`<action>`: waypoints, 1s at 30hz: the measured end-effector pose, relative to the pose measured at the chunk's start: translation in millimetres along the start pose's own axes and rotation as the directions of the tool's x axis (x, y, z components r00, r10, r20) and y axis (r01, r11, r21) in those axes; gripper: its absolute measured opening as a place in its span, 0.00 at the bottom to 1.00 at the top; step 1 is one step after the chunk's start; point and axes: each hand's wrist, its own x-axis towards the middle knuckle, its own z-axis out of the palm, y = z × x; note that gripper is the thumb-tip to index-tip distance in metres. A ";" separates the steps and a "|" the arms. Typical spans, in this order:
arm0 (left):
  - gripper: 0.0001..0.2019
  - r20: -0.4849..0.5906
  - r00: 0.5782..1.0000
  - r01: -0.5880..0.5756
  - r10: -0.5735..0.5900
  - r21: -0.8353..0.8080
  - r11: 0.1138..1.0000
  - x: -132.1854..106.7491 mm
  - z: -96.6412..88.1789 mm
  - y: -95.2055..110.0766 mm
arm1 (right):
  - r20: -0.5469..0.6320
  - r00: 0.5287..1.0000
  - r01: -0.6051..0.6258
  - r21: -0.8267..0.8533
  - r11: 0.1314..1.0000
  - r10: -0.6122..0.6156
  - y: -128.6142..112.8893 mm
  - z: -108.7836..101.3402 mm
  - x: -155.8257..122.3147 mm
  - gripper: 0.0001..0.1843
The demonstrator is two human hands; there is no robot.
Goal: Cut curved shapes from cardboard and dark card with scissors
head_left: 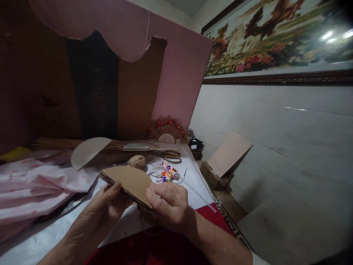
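Between my two hands is a half-round piece of brown cardboard (128,180), its straight cut edge towards me; it looks like more than one layer. My left hand (111,200) grips its left end, thumb on top and fingers underneath. The right end is pinched by my right hand (169,204), fingers curled around the corner. Just behind the cardboard sits a ball of twine (137,162). A pale half-round piece (89,151) leans on pink dotted cloth (46,191) at the left.
Scissors (172,156) lie beyond the twine, near colourful patterned pieces (167,172) and a clear stick (198,195). A decorated fan-shaped piece (167,131) stands against a large pink cardboard panel (179,81). Past the table's right edge, a cardboard sheet (230,154) leans by the wall.
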 end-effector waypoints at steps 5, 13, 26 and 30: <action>0.18 -0.004 1.000 -0.003 0.002 -0.038 0.999 1.0 -2.7 -0.5 | 0.033 0.993 0.114 -0.082 0.990 -0.112 6.2 -3.9 0.7 0.16; 0.11 -0.266 0.961 0.109 -0.077 0.108 0.988 4.4 -3.1 -1.2 | 0.023 0.999 0.038 -0.007 0.999 -0.038 15.6 11.2 -5.2 0.17; 0.06 -0.293 0.954 0.126 -0.067 0.190 0.974 3.0 -6.8 -10.6 | 0.793 0.300 -0.776 0.526 -0.348 0.531 -8.1 24.7 4.9 0.33; 0.08 -0.228 0.972 0.109 -0.060 0.209 0.972 2.0 -0.9 -15.1 | 0.830 0.206 -0.728 0.484 -0.486 0.518 -5.0 21.1 7.5 0.20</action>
